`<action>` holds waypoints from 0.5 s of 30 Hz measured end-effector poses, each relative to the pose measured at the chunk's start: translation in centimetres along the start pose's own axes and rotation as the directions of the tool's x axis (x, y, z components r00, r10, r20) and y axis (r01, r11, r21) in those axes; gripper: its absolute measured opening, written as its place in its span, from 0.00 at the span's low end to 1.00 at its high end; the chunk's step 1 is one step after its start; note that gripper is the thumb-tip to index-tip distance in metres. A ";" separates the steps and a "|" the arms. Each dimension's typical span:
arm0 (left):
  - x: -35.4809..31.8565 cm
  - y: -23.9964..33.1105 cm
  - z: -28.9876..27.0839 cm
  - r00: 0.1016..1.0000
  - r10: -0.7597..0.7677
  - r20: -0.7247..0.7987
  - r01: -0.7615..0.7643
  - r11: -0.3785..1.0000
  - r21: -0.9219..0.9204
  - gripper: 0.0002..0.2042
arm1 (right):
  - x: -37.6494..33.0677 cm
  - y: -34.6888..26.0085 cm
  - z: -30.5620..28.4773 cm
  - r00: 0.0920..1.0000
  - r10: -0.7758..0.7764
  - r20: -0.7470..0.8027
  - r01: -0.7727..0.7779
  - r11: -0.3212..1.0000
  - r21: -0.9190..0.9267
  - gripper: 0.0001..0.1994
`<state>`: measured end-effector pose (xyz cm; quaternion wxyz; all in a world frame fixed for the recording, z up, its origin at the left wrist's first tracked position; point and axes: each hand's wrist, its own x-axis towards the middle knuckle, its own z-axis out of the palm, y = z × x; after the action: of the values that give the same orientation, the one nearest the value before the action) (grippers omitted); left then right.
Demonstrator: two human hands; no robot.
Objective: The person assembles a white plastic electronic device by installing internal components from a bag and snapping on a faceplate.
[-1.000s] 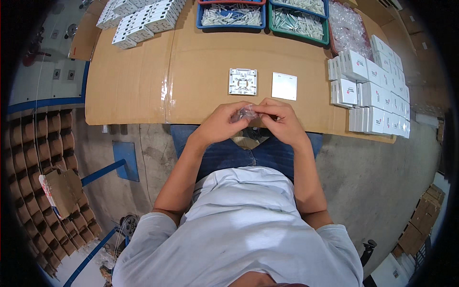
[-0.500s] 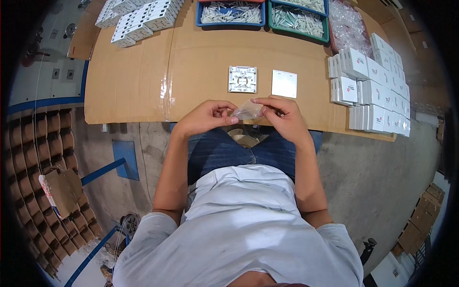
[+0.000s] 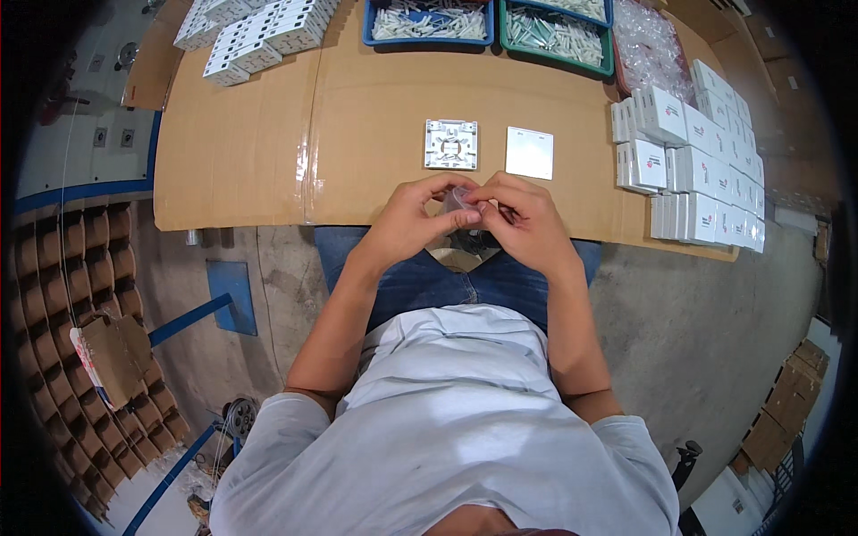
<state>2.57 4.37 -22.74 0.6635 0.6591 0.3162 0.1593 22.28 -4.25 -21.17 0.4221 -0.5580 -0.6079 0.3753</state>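
Note:
At the table's front edge my two hands meet over a small clear plastic bag (image 3: 454,202). My left hand (image 3: 413,217) pinches one side of it between thumb and fingers. The fingertips of my right hand (image 3: 523,217) are closed on the bag's other side, close to the left thumb. Whatever may be inside the bag is too small to make out. Just beyond my hands lies a square white plastic frame (image 3: 450,145) with fittings in its middle. To its right rests a flat white square plate (image 3: 530,153).
Blue (image 3: 427,43) and green (image 3: 556,69) trays of small white pieces stand at the far side. Beside them is a red bin of clear plastic bags (image 3: 651,45). White boxes (image 3: 706,170) are stacked at right; white units (image 3: 268,40) fill the far left of the cardboard-covered table (image 3: 232,152).
My hands have come closer together, the left moving right and inward. The bag, stretched between them before, is now bunched up and mostly covered by fingers.

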 end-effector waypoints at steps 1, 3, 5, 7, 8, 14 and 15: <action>0.0 -0.2 0.2 1.000 0.000 0.002 0.000 1.000 0.000 0.21 | 0.0 -0.1 0.0 0.999 -0.025 -0.036 0.026 1.000 0.015 0.10; 0.2 -0.5 0.8 0.982 0.150 -0.116 -0.157 0.986 -0.057 0.21 | 0.0 -0.5 0.2 0.996 -0.051 -0.073 0.053 0.998 0.032 0.10; 0.1 -0.3 1.0 0.975 0.175 -0.138 -0.188 0.979 -0.086 0.21 | 0.1 -0.9 0.5 0.952 -0.101 -0.288 0.113 0.993 0.023 0.10; 0.0 0.0 1.0 0.966 0.200 -0.162 -0.219 0.969 -0.113 0.22 | 0.2 -0.4 0.3 0.946 -0.091 -0.310 0.106 0.994 0.031 0.10; -0.1 0.1 1.1 0.966 0.189 -0.178 -0.220 0.960 -0.173 0.23 | 0.2 -0.2 0.2 0.940 -0.082 -0.331 0.100 0.994 0.038 0.10; -0.1 -0.6 1.2 0.941 0.259 -0.216 -0.291 0.948 -0.129 0.25 | 0.2 1.0 0.3 0.936 -0.063 -0.346 0.086 0.995 0.050 0.09; -0.1 -0.6 1.2 0.932 0.299 -0.203 -0.320 0.944 -0.078 0.25 | 0.2 1.3 0.4 0.936 -0.062 -0.345 0.084 0.995 0.049 0.09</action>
<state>3.17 3.35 -23.41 0.6322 0.6454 0.2603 0.3407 22.36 -3.92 -22.56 0.5528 -0.5782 -0.5332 0.2754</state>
